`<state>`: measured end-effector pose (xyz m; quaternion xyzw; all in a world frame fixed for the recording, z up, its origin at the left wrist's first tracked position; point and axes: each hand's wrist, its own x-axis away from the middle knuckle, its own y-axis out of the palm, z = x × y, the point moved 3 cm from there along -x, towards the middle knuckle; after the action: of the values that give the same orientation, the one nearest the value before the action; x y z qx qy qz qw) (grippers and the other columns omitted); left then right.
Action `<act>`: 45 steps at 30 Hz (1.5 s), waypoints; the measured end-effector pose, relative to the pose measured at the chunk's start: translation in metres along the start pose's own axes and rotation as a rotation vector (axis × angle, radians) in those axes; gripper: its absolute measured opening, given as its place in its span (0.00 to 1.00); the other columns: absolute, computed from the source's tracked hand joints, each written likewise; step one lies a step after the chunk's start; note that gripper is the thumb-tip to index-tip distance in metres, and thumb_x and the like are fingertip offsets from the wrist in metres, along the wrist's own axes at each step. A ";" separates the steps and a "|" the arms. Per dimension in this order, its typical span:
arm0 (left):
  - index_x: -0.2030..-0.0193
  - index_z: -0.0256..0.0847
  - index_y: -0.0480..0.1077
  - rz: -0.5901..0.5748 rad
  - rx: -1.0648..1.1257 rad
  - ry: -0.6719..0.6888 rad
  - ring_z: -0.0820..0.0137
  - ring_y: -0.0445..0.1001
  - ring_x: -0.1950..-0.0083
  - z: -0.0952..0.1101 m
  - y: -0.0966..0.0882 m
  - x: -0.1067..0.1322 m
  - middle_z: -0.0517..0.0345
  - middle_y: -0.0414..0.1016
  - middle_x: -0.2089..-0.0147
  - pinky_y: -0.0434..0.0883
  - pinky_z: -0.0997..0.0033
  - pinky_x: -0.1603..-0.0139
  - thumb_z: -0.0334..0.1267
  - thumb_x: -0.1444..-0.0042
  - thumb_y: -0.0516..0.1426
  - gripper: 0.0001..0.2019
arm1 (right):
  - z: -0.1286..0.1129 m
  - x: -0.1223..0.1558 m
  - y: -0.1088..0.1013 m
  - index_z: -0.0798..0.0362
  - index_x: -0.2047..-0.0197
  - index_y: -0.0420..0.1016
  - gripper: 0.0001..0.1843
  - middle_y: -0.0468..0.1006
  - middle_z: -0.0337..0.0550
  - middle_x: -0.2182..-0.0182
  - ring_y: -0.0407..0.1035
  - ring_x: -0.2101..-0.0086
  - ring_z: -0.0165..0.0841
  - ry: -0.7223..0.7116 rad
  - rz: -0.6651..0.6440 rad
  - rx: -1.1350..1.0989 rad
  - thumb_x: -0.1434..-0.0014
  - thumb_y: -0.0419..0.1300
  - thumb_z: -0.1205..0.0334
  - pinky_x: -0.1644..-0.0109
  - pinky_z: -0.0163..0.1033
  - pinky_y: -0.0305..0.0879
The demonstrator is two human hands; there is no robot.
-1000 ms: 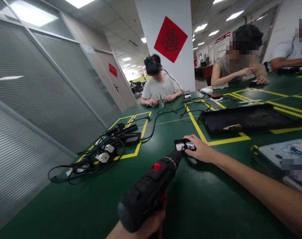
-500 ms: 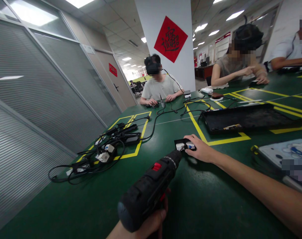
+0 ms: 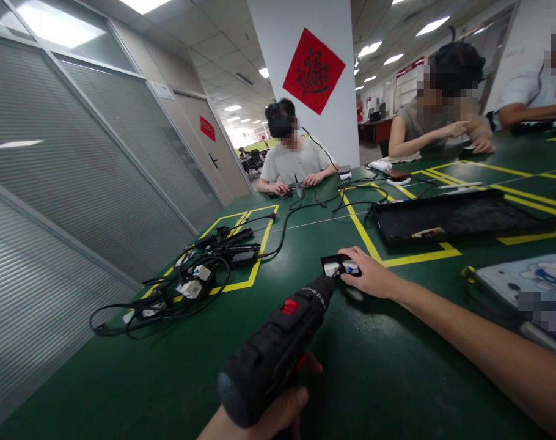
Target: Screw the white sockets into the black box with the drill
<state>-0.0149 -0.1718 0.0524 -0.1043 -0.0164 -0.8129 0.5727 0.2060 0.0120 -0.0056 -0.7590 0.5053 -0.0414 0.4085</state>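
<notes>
A black cordless drill (image 3: 273,348) with red accents points away from me and slightly right. My left hand (image 3: 278,409) is wrapped around its grip from below, the index finger beside the red trigger. At the drill's front, the bit meets or nearly meets a small black housing with white blocks (image 3: 332,269); exact contact is hard to tell. My right hand (image 3: 363,274) grips this housing at its right end, thumb on the near side and fingers over the top, against the green table (image 3: 278,256). The housing's far side is hidden.
Black cables with white-socketed pieces (image 3: 195,287) lie left within yellow tape. A black tray (image 3: 443,217) sits back right, and a light-blue patterned case (image 3: 530,281) at right. Across the table sit a person in a headset (image 3: 296,162) and two others further right.
My left index finger has straightened a little away from the drill's trigger. The drill, the housing and my right hand stay practically where they were.
</notes>
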 end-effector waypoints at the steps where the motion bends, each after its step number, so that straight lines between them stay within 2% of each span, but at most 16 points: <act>1: 0.42 0.46 0.56 0.007 -0.018 0.006 0.76 0.73 0.79 0.001 0.000 0.000 0.47 0.71 0.51 0.71 0.75 0.78 0.40 0.47 0.59 0.27 | -0.001 0.000 0.000 0.49 0.44 0.57 0.24 0.60 0.44 0.54 0.63 0.60 0.34 -0.002 0.004 0.001 0.42 0.58 0.61 0.52 0.40 0.61; 6: 0.39 0.47 0.49 -0.051 0.002 0.065 0.71 0.76 0.75 -0.010 -0.001 -0.005 0.43 0.69 0.49 0.71 0.73 0.76 0.44 0.48 0.59 0.33 | -0.003 0.000 0.000 0.49 0.45 0.58 0.23 0.60 0.43 0.55 0.63 0.60 0.34 0.010 -0.005 0.008 0.43 0.59 0.62 0.54 0.39 0.61; 10: 0.42 0.43 0.54 -0.081 0.015 0.037 0.69 0.76 0.74 -0.019 -0.004 -0.008 0.46 0.71 0.54 0.71 0.71 0.74 0.47 0.49 0.59 0.30 | -0.002 0.000 0.000 0.48 0.45 0.58 0.23 0.60 0.43 0.55 0.63 0.60 0.33 0.010 -0.005 0.001 0.42 0.59 0.61 0.54 0.38 0.61; 14: 0.49 0.39 0.61 -0.052 0.028 0.021 0.71 0.75 0.74 -0.012 -0.004 -0.006 0.51 0.71 0.60 0.71 0.72 0.73 0.45 0.50 0.60 0.24 | -0.001 0.000 0.000 0.48 0.45 0.57 0.24 0.60 0.42 0.54 0.63 0.60 0.33 0.003 0.001 0.003 0.43 0.59 0.62 0.53 0.38 0.60; 19: 0.53 0.38 0.65 -0.019 0.050 -0.072 0.73 0.72 0.76 -0.014 -0.002 -0.004 0.56 0.70 0.65 0.71 0.73 0.76 0.41 0.54 0.62 0.21 | 0.001 -0.001 0.001 0.49 0.45 0.58 0.24 0.60 0.43 0.55 0.63 0.60 0.33 -0.017 0.018 0.006 0.43 0.59 0.63 0.52 0.38 0.60; 27: 0.50 0.38 0.61 0.017 0.005 -0.057 0.75 0.70 0.77 -0.009 -0.001 0.000 0.56 0.68 0.66 0.70 0.74 0.79 0.45 0.52 0.60 0.24 | 0.000 0.000 0.000 0.49 0.44 0.58 0.24 0.60 0.43 0.54 0.63 0.60 0.34 -0.001 0.004 0.001 0.43 0.59 0.62 0.52 0.39 0.60; 34: 0.50 0.39 0.61 0.049 0.015 -0.095 0.75 0.70 0.76 0.000 0.003 0.003 0.57 0.68 0.66 0.70 0.75 0.77 0.44 0.51 0.61 0.23 | 0.001 0.001 0.001 0.49 0.44 0.58 0.24 0.60 0.43 0.54 0.63 0.60 0.34 -0.007 0.006 -0.002 0.43 0.59 0.62 0.52 0.40 0.60; 41: 0.51 0.38 0.61 0.014 -0.020 -0.056 0.75 0.70 0.78 -0.004 -0.001 0.000 0.55 0.69 0.66 0.71 0.73 0.79 0.44 0.52 0.61 0.24 | 0.000 0.001 0.001 0.50 0.44 0.57 0.24 0.60 0.45 0.54 0.63 0.60 0.35 0.002 -0.001 0.002 0.42 0.58 0.60 0.52 0.40 0.61; 45: 0.49 0.38 0.61 0.010 -0.050 -0.062 0.72 0.71 0.75 -0.003 -0.003 0.000 0.53 0.69 0.64 0.73 0.70 0.77 0.43 0.50 0.60 0.23 | 0.000 0.000 0.001 0.50 0.44 0.58 0.24 0.60 0.44 0.54 0.63 0.60 0.34 -0.009 0.009 0.004 0.43 0.59 0.62 0.53 0.39 0.61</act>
<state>-0.0184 -0.1712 0.0497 -0.1437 -0.0130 -0.8067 0.5731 0.2056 0.0117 -0.0068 -0.7562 0.5066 -0.0372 0.4123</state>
